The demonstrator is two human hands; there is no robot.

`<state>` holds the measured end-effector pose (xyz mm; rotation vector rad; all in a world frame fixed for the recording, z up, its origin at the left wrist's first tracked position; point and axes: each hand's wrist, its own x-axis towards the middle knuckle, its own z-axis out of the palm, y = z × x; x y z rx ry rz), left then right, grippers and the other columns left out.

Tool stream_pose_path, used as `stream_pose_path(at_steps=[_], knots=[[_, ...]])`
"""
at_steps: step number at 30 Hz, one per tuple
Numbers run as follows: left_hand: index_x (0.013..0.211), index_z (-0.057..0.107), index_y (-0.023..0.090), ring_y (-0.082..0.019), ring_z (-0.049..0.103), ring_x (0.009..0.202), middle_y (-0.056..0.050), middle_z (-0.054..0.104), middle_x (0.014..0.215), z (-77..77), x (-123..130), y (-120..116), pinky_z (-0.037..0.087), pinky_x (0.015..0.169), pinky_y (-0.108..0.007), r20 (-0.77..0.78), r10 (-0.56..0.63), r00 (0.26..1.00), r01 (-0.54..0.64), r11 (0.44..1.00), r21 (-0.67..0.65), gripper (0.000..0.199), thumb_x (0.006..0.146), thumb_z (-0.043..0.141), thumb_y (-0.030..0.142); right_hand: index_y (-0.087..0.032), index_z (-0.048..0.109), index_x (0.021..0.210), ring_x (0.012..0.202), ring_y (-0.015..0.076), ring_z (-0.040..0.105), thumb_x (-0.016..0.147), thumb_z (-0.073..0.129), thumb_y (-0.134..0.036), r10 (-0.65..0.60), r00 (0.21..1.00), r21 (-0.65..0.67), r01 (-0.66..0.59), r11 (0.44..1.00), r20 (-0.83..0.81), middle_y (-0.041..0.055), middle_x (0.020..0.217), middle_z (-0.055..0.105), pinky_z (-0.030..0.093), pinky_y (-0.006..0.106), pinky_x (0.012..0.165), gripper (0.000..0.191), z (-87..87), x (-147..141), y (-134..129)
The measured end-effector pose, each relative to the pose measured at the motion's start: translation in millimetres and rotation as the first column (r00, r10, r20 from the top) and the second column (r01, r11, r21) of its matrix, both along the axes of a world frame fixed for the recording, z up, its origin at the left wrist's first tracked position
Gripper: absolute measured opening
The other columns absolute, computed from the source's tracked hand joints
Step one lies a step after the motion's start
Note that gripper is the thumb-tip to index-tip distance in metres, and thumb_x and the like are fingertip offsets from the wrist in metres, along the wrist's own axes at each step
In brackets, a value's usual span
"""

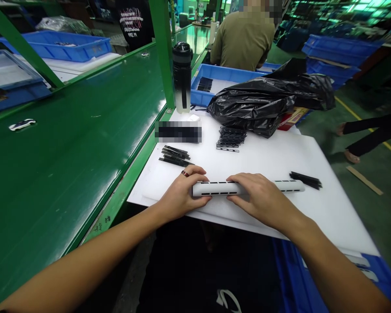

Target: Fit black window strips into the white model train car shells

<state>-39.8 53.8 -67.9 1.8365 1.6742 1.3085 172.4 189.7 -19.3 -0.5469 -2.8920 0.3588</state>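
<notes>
White worktop (267,158) underlies slotted bar (215,188); left hand (182,191) and right hand (257,191) clamp it, the latter hiding mid-length.

White worktop (273,156) under fingers (244,179); glossy green surface (84,152) to their left; green floor (387,217), yellow line (350,110) rightward; greenish light (374,11) beyond.

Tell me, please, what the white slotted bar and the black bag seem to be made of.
White slotted bar: probably hard plastic, satin; smooth and evenly white, though painted metal is possible.
Black bag: likely thin plastic film, glossy, judging by shiny creases.
</notes>
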Motion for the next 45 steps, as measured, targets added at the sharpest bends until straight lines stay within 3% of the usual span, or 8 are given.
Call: stream_pose_path(at_steps=[7, 12, 16, 26, 33, 36, 40, 45], knots=[[0.109, 0.063, 0.019, -0.025, 0.054, 0.119, -0.011, 0.053, 0.122, 3.3, 0, 1, 0.047, 0.103, -0.044, 0.055, 0.039, 0.998, -0.038, 0.999, -0.017, 0.034, 0.077, 0.075, 0.017, -0.022, 0.060, 0.122, 0.103, 0.0248, 0.063, 0.094, 0.061, -0.036, 0.011, 0.999, -0.024, -0.011, 1.000, 0.032, 0.0053, 0.119, 0.066, 0.052, 0.042, 0.089, 0.031, 9.5, 4, 7], [0.112, 0.062, 0.020, -0.025, 0.051, 0.125, -0.012, 0.050, 0.127, 4.7, -3, -1, 0.053, 0.095, -0.039, 0.201, -0.010, 0.980, 0.015, 1.000, -0.019, 0.035, 0.079, 0.072, 0.016, -0.022, 0.059, 0.125, 0.097, 0.0249, 0.065, 0.099, 0.053, -0.039, 0.037, 0.997, -0.003, -0.037, 0.999, 0.064, 0.0072, 0.115, 0.067, 0.053, 0.039, 0.078, 0.032, 20.0, 11, 4], [0.112, 0.063, 0.020, -0.026, 0.051, 0.125, -0.013, 0.051, 0.128, 4.3, -3, -2, 0.054, 0.095, -0.040, 0.258, -0.039, 0.965, 0.042, 0.999, -0.009, 0.034, 0.079, 0.072, 0.017, -0.023, 0.059, 0.127, 0.097, 0.0244, 0.065, 0.100, 0.049, -0.043, 0.028, 0.997, -0.021, -0.027, 0.999, 0.073, 0.0068, 0.116, 0.067, 0.054, 0.038, 0.078, 0.035, 25.2, 19, 1], [0.109, 0.066, 0.022, -0.026, 0.052, 0.120, -0.010, 0.049, 0.120, -0.2, -2, -3, 0.050, 0.101, -0.046, 0.242, -0.069, 0.968, 0.054, 0.996, 0.067, 0.036, 0.075, 0.074, 0.015, -0.022, 0.061, 0.126, 0.098, 0.0251, 0.065, 0.096, 0.059, -0.040, -0.001, 1.000, 0.048, 0.001, 0.999, 0.017, 0.0062, 0.115, 0.068, 0.054, 0.041, 0.083, 0.035, 22.2, 32, -7], [0.110, 0.067, 0.022, -0.023, 0.052, 0.118, -0.009, 0.049, 0.119, 17.1, 1, -3, 0.051, 0.097, -0.041, 0.258, -0.070, 0.964, 0.059, 0.997, 0.053, 0.033, 0.078, 0.074, 0.017, -0.022, 0.064, 0.117, 0.093, 0.0238, 0.065, 0.092, 0.064, -0.041, -0.062, 0.998, 0.085, 0.061, 0.994, 0.014, 0.0043, 0.108, 0.068, 0.053, 0.037, 0.076, 0.031, 23.4, 62, 8], [0.113, 0.065, 0.022, -0.023, 0.052, 0.117, -0.010, 0.051, 0.119, 30.2, 6, -3, 0.052, 0.095, -0.040, 0.180, -0.039, 0.983, 0.035, 0.999, 0.027, 0.036, 0.079, 0.073, 0.016, -0.021, 0.063, 0.118, 0.095, 0.0246, 0.065, 0.093, 0.063, -0.040, -0.054, 0.997, 0.118, 0.059, 0.991, -0.048, 0.0062, 0.110, 0.068, 0.053, 0.037, 0.078, 0.031, 22.8, 72, 9], [0.109, 0.063, 0.022, -0.024, 0.051, 0.118, -0.009, 0.052, 0.119, 46.5, 14, -8, 0.048, 0.101, -0.043, -0.054, 0.023, 0.998, -0.018, 0.995, 0.097, 0.036, 0.075, 0.075, 0.016, -0.019, 0.063, 0.119, 0.098, 0.0271, 0.063, 0.094, 0.063, -0.033, -0.031, 0.984, 0.243, 0.073, 0.967, -0.174, 0.0089, 0.112, 0.067, 0.052, 0.041, 0.083, 0.029, 20.0, 79, 5], [0.107, 0.063, 0.022, -0.026, 0.050, 0.122, -0.009, 0.047, 0.124, 54.6, 15, -19, 0.047, 0.103, -0.042, -0.222, 0.027, 0.975, 0.011, 0.986, 0.168, 0.037, 0.074, 0.077, 0.016, -0.019, 0.061, 0.124, 0.105, 0.0290, 0.061, 0.095, 0.062, -0.027, 0.036, 0.965, 0.353, 0.061, 0.934, -0.261, 0.0104, 0.116, 0.065, 0.048, 0.045, 0.090, 0.030, 20.3, 86, 1]])
